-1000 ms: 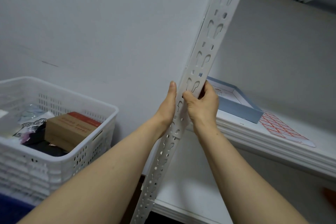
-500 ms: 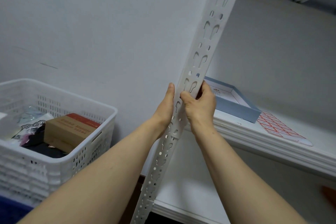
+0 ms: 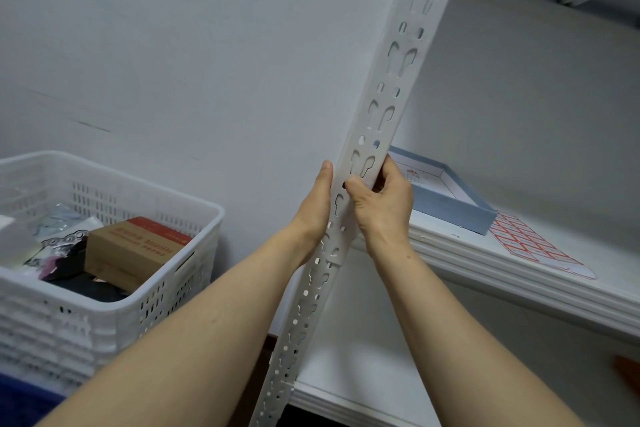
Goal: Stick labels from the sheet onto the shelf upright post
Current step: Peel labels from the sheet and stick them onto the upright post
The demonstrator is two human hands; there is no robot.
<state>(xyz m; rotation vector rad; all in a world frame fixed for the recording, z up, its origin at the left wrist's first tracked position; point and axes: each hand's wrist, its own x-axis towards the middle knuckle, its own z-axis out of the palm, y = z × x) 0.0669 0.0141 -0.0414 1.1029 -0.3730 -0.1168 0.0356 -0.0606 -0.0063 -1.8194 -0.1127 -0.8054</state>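
The white shelf upright post (image 3: 391, 94), punched with keyhole slots, runs diagonally from the bottom centre to the top right. My left hand (image 3: 313, 206) lies flat against its left edge, fingers straight and pressed on it. My right hand (image 3: 382, 203) wraps the post from the right, thumb pressing on the front face. Any label under the thumb is hidden. The label sheet (image 3: 533, 244), white with red-bordered labels, lies on the middle shelf (image 3: 519, 284) to the right, well away from both hands.
A shallow blue box (image 3: 446, 198) sits on the shelf just behind my right hand. A white perforated basket (image 3: 114, 291) holding a brown carton (image 3: 133, 246) and bags stands at the left. A lower shelf board (image 3: 346, 367) lies below. The wall is close behind.
Both hands stay on the post at nearly the same place; the right thumb has slid slightly up the front face. The view has shifted a little.
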